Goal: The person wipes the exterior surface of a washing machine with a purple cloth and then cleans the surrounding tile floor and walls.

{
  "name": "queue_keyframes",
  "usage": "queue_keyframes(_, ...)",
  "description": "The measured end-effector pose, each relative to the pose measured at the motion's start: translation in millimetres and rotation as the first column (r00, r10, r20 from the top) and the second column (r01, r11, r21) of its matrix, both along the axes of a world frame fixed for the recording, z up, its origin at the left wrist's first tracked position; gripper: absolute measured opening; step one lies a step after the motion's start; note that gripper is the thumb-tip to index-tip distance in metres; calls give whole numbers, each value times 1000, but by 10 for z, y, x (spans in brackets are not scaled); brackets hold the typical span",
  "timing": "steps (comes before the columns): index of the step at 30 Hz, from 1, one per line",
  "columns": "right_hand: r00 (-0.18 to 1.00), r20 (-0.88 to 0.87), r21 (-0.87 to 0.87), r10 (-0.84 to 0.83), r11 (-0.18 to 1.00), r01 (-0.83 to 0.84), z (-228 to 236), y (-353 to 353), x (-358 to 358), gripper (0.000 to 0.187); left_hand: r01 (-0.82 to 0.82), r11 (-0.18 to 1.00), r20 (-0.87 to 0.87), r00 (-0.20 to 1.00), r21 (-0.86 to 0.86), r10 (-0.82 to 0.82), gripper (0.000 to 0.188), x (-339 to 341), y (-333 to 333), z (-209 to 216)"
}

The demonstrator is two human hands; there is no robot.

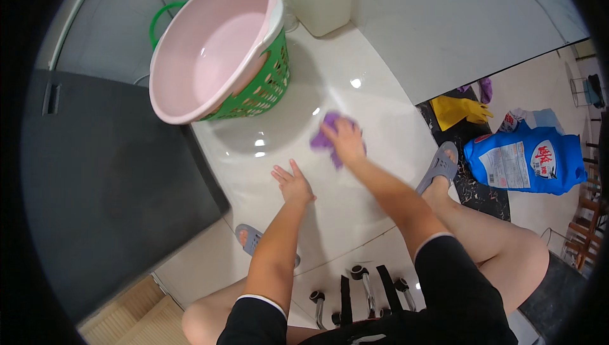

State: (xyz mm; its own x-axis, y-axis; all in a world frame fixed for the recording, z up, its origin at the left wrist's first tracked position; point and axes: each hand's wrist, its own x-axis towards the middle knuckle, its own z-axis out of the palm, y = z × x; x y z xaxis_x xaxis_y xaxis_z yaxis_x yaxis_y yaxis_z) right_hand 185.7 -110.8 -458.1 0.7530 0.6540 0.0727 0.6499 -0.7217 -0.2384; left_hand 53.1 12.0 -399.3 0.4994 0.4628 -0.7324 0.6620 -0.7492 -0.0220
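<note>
My right hand (346, 141) presses a crumpled purple cloth (328, 142) against the glossy white floor (336, 212). Its fingers lie over the cloth and look a little blurred. To its left, and nearer to me, my left hand (294, 184) is open with fingers spread, over or on the floor; whether it touches is hard to tell. Beyond both hands stands a green slotted basket (269, 85) with a pink basin (219, 47) set tilted in its top.
A whitish plastic jug (323, 2) stands at the back wall. On the left is a dark grey panel (120, 186). At right, yellow rubber gloves (457, 111) and a blue bag (526, 158) lie by a dark threshold. A wheeled chair base (361, 281) is below me.
</note>
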Motion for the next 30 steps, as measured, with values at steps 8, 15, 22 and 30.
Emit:
queue_keyframes(8, 919, 53, -99, -390, 914, 394, -57, -856, 1132, 52, -9, 1000, 8, 1000, 10, 9, 132, -27, 20, -38)
queue_keyframes(15, 846, -406, 88, -344, 907, 411, -103, -1340, -1752, 28, -68, 997, 9, 998, 37, 67, 132, 28, 35, 11)
queue_keyframes(22, 891, -336, 269, 306, 938, -220, -29, -1152, -1803, 17, -83, 996, 10, 997, 10, 83, 133, -9, 96, 31)
queue_keyframes(30, 998, 37, 24, 48, 999, -48, 138, -622, 1272, 21, -34, 999, -55, 998, 19, 35, 134, 99, 11, -32)
